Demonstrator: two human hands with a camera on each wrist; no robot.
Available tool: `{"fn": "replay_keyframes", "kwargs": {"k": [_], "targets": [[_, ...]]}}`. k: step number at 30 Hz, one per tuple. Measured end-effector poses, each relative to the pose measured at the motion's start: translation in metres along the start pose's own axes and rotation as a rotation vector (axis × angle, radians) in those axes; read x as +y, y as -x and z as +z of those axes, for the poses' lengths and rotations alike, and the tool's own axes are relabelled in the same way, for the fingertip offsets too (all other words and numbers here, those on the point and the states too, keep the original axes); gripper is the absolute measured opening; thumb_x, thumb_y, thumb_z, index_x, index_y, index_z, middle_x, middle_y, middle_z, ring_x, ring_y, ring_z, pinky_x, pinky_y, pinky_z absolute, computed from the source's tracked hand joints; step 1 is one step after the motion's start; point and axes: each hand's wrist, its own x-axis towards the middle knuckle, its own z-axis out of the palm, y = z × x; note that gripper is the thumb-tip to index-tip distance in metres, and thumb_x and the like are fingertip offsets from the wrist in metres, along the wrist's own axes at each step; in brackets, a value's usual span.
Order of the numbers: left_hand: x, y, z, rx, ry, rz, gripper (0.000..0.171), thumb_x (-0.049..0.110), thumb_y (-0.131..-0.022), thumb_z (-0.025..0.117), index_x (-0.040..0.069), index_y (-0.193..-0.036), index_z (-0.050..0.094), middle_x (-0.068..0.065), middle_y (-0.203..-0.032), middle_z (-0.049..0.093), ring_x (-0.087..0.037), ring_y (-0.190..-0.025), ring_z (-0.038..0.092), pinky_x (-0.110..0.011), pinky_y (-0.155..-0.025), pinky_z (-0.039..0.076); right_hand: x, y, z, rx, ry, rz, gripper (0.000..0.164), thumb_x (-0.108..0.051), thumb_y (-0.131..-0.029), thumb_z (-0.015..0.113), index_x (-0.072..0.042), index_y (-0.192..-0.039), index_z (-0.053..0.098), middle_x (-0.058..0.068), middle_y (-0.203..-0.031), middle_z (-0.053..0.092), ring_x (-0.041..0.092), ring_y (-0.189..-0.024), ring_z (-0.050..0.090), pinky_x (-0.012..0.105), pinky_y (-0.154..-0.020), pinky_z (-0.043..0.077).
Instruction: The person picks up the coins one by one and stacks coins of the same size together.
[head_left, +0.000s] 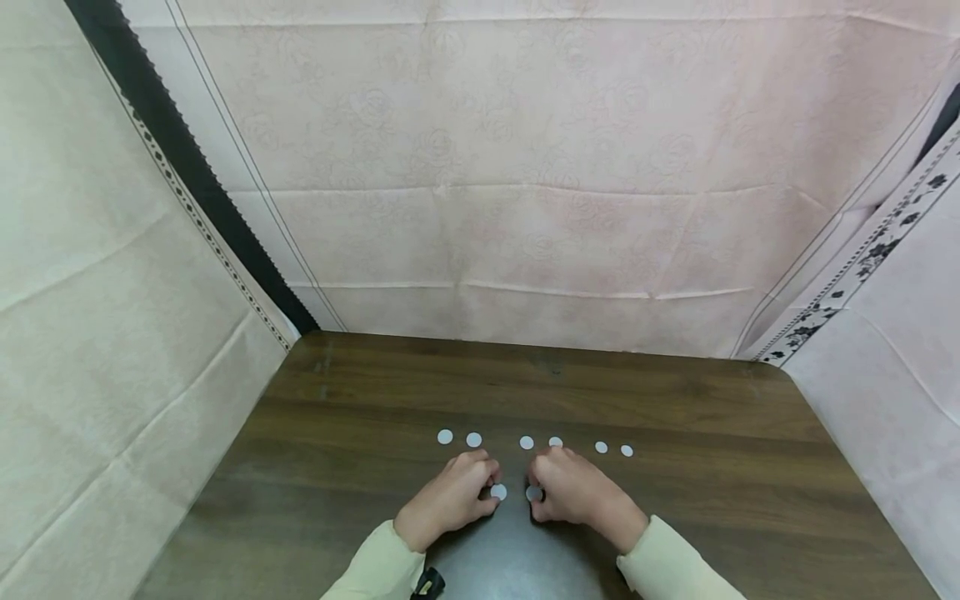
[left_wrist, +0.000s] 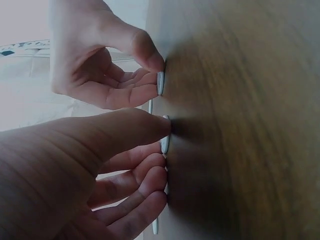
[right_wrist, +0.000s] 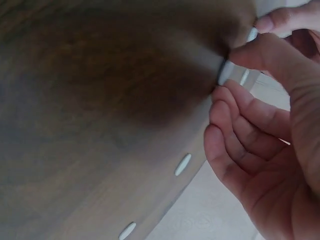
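Note:
My left hand holds a small white round disc by its edges, between thumb and index finger, at table level. Opposite it, my right hand pinches a similar disc in the same manner. A short gap separates the two discs. The left wrist view shows the left hand's disc edge-on, thin with rounded rims; the right hand's disc looks alike in the right wrist view. Just beyond the right knuckles, another white disc is partly covered by that hand.
Several more white discs lie flat in a row farther back, among them one at the left end and one at the right end. The brown wooden table meets a pale cloth at its back edge; cloths also hang at both sides.

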Motion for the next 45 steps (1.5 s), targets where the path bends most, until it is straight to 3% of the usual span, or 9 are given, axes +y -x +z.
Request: {"fn": "replay_keyframes", "kwargs": {"k": [6, 15, 22, 31, 45], "targets": [[-0.001, -0.001, 0.001, -0.001, -0.004, 0.001, 0.016, 0.011, -0.085, 0.084, 0.009, -0.085, 0.068, 0.003, -0.083, 0.059, -0.004, -0.072, 0.049, -0.019, -0.066, 0.047, 0.000, -0.002, 0.007, 0.026, 0.080, -0.019, 0.036, -0.013, -0.069, 0.078, -0.021, -0.055, 0.045, -0.017, -0.054, 0.024, 0.001, -0.054, 0.023, 0.018, -0.050, 0.024], [0.000, -0.001, 0.001, -0.024, 0.012, -0.013, 0.016, 0.011, -0.086, 0.084, 0.009, -0.085, 0.068, 0.003, -0.083, 0.059, -0.002, -0.071, 0.047, -0.018, -0.064, 0.046, 0.004, -0.003, 0.009, 0.029, 0.132, -0.033, 0.028, -0.018, -0.066, 0.076, -0.024, -0.056, 0.051, -0.019, -0.051, 0.023, 0.001, -0.053, 0.023, 0.019, -0.048, 0.023], [0.001, -0.001, 0.000, -0.037, 0.018, -0.031, 0.015, 0.011, -0.087, 0.084, 0.010, -0.086, 0.069, 0.003, -0.083, 0.060, -0.002, -0.071, 0.048, -0.018, -0.064, 0.046, 0.005, -0.002, 0.011, 0.037, 0.105, -0.037, 0.024, -0.017, -0.067, 0.075, -0.025, -0.060, 0.053, -0.020, -0.051, 0.025, -0.001, -0.053, 0.023, 0.017, -0.048, 0.022], [0.002, -0.003, 0.002, -0.055, 0.005, -0.062, 0.016, 0.013, -0.086, 0.085, 0.010, -0.086, 0.069, 0.005, -0.082, 0.059, -0.001, -0.070, 0.047, -0.017, -0.063, 0.046, -0.003, -0.008, 0.008, 0.054, 0.093, -0.065, 0.036, -0.014, -0.065, 0.071, -0.022, -0.057, 0.037, -0.017, -0.056, 0.013, -0.002, -0.053, 0.012, 0.018, -0.047, 0.013], [0.003, -0.003, 0.001, -0.052, 0.004, -0.051, 0.018, 0.009, -0.085, 0.085, 0.010, -0.082, 0.067, 0.004, -0.077, 0.057, -0.001, -0.067, 0.043, -0.018, -0.059, 0.041, -0.013, -0.019, 0.011, 0.036, 0.055, -0.045, 0.036, -0.016, -0.066, 0.075, -0.021, -0.059, 0.040, -0.017, -0.054, 0.018, 0.001, -0.053, 0.020, 0.019, -0.048, 0.017]]}}
